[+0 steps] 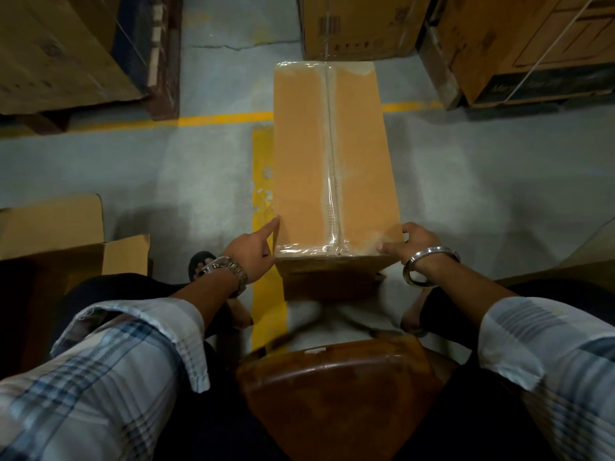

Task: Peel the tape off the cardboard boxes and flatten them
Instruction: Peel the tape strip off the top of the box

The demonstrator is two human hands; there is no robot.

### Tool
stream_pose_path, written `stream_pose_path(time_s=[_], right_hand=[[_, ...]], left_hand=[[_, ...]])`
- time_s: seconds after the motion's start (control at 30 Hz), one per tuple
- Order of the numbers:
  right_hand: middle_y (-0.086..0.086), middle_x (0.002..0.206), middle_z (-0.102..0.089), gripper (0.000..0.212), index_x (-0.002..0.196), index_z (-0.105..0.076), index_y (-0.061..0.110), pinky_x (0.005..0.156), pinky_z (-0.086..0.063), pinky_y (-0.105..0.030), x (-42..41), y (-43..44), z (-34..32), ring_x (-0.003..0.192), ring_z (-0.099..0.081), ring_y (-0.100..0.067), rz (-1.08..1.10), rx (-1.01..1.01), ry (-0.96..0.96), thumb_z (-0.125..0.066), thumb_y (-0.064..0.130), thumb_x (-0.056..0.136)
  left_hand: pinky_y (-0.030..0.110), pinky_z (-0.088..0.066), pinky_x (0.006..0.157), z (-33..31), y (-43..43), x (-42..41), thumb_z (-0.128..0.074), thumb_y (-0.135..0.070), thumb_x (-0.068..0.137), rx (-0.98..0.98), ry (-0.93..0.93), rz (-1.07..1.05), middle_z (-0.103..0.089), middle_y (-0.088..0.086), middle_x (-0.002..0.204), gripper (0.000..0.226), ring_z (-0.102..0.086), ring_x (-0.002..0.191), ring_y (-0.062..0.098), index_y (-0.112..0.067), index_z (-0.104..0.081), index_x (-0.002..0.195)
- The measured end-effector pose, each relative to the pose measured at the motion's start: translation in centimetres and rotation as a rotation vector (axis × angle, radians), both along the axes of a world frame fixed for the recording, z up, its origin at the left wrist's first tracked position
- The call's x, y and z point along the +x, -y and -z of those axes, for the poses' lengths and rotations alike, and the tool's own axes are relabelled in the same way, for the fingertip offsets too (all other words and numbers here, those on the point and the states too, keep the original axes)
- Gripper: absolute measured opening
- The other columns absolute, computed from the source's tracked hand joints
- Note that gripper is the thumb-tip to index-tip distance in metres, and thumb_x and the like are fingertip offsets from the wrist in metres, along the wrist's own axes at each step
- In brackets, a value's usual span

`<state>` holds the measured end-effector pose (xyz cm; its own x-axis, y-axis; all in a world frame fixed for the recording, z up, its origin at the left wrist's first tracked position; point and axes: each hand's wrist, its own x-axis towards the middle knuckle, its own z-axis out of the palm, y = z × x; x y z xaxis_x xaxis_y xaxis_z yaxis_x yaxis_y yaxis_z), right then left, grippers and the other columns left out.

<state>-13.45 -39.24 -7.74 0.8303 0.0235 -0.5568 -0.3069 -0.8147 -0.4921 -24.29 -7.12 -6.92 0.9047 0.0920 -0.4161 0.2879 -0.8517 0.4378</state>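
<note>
Barely started tbh: tape [332, 181] intact on my box [299, 161], right hand [404, 242] gripping a corner, left hand [253, 249] straight-fingered against its side.

Box: we see only the top and near end of the box [336, 161]; its other sides are hidden.
Right grip: the right grip [411, 242] curls over the box's right edge, hiding its fingertips.
Left grip: beyond the forefinger of the left grip [249, 251], we cannot tell how the fingers lie.
Far cartons: the far cartons [359, 28] are cut off at the top edge, their print too blurred to read.
</note>
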Motion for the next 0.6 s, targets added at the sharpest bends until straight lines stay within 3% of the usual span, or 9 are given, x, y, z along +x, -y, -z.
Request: stream_pose_path(time_s=[0.1, 0.2, 0.33, 0.47, 0.53, 0.6], right_hand=[[-0.003, 0.110, -0.070, 0.050, 0.113, -0.066, 0.020, 0.081, -0.054, -0.036, -0.1, 0.0, -0.2, 0.094, -0.063, -0.025, -0.031, 0.002, 0.026, -0.084, 0.046, 0.074], [-0.006, 0.114, -0.069, 0.053, 0.119, -0.064, 0.017, 0.083, -0.053, -0.037, -0.3, -0.1, -0.3, 0.099, -0.062, -0.028, -0.055, -0.026, 0.024, -0.082, 0.045, 0.077], [-0.007, 0.117, -0.067, 0.058, 0.123, -0.061, 0.018, 0.083, -0.055, -0.039, -0.2, -0.4, -0.5, 0.101, -0.063, -0.030, -0.070, -0.045, 0.008, -0.081, 0.046, 0.077], [-0.008, 0.121, -0.064, 0.064, 0.131, -0.054, 0.017, 0.082, -0.054, -0.038, -0.3, -0.6, -0.8, 0.105, -0.062, -0.031, -0.149, -0.137, 0.008, -0.079, 0.047, 0.079], [-0.012, 0.124, -0.060, 0.067, 0.134, -0.049, 0.015, 0.085, -0.055, -0.043, -0.5, -1.0, -1.3, 0.108, -0.059, -0.035, -0.278, -0.264, 0.141, -0.077, 0.044, 0.080], [-0.013, 0.125, -0.058, 0.058, 0.132, -0.051, 0.014, 0.087, -0.053, -0.046, -0.9, -2.2, -2.0, 0.109, -0.057, -0.037, -0.498, -0.321, 0.373, -0.071, 0.037, 0.083]], left_hand=[[0.038, -0.055, 0.075, -0.1, -0.1, 0.4, -0.064, -0.019, 0.087, -0.012, -0.024, 0.007, -0.070, -0.005, 0.085, 0.085, -0.066, 0.080, 0.019, -0.029, -0.021, 0.159], [0.032, -0.052, 0.070, -0.2, -0.2, 1.0, -0.064, -0.015, 0.088, -0.062, -0.052, -0.003, -0.071, -0.003, 0.082, 0.082, -0.064, 0.075, 0.018, -0.027, -0.024, 0.158], [0.038, -0.058, 0.082, -1.2, -1.4, 1.6, -0.062, 0.001, 0.090, -0.392, -0.170, -0.114, -0.072, 0.006, 0.079, 0.078, -0.072, 0.083, 0.027, -0.019, -0.027, 0.158], [0.009, -0.049, 0.060, -2.7, -1.8, 1.8, -0.062, 0.010, 0.089, -0.493, -0.237, -0.096, -0.072, 0.013, 0.087, 0.075, -0.070, 0.069, 0.002, -0.020, -0.037, 0.153], [0.010, -0.052, 0.063, -2.6, -1.8, 1.8, -0.064, 0.010, 0.088, -0.482, -0.220, -0.126, -0.074, 0.013, 0.087, 0.070, -0.070, 0.068, 0.000, -0.017, -0.043, 0.148], [0.024, -0.058, 0.082, -2.3, -2.0, 1.8, -0.070, 0.003, 0.085, -0.410, -0.189, -0.144, -0.078, 0.007, 0.087, 0.066, -0.073, 0.081, 0.008, -0.017, -0.048, 0.144]])
